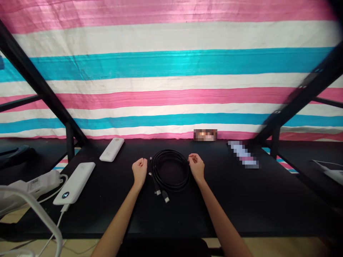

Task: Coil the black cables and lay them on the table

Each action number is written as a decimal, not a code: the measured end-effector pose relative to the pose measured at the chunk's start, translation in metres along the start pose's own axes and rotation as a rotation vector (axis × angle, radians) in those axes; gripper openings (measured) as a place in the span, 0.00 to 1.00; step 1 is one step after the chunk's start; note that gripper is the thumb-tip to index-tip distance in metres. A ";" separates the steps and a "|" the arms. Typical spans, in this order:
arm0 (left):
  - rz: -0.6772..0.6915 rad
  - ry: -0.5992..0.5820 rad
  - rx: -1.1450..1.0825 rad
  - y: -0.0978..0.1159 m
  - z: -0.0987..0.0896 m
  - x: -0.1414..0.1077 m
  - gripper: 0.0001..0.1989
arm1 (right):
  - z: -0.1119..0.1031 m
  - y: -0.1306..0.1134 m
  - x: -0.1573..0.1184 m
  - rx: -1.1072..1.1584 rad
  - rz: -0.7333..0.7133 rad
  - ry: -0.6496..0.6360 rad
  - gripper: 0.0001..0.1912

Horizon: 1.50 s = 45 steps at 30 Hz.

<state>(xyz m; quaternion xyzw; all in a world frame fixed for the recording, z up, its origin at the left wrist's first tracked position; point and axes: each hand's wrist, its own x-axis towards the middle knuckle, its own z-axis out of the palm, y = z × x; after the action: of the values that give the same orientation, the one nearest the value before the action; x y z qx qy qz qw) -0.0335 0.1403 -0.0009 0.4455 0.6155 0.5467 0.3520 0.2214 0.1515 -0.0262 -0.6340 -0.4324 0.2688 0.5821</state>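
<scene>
A black cable (pixel 155 171) lies wound in a round coil on the black table (pixel 230 210), its connector ends (pixel 165 197) spread toward the front left of the coil. Just left of the coil rests my left hand (pixel 139 172), closed in a fist with nothing visible in it. My right hand (pixel 197 167) is at the coil's right edge, its fingers curled in loosely and no object showing in them. Whether the right fingers brush the cable I cannot tell.
Two white power banks (pixel 112 150) (pixel 76 182) lie on the left, the nearer one plugged into a white cable (pixel 59 219). A white power strip (pixel 40 184) is further left. Two blurred items (pixel 205 135) (pixel 243 154) lie at the back right. Black frame bars (pixel 43 85) slant at the sides.
</scene>
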 end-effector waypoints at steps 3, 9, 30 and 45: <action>0.007 -0.005 -0.005 0.001 0.000 0.000 0.15 | 0.000 0.000 0.000 -0.011 -0.004 -0.002 0.09; 0.008 -0.008 -0.020 0.001 0.001 -0.001 0.15 | 0.000 0.000 0.000 -0.028 -0.013 -0.004 0.10; 0.066 -0.055 -0.187 -0.003 0.009 0.001 0.13 | -0.002 -0.012 -0.002 -0.099 -0.029 0.051 0.09; 0.064 -0.016 -0.273 -0.003 -0.001 0.014 0.14 | -0.002 -0.009 -0.001 -0.109 -0.013 0.049 0.10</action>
<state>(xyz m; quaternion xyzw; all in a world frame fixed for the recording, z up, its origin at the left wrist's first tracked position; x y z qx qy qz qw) -0.0398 0.1528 -0.0026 0.4170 0.5180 0.6328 0.3967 0.2210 0.1491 -0.0176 -0.6682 -0.4362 0.2256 0.5589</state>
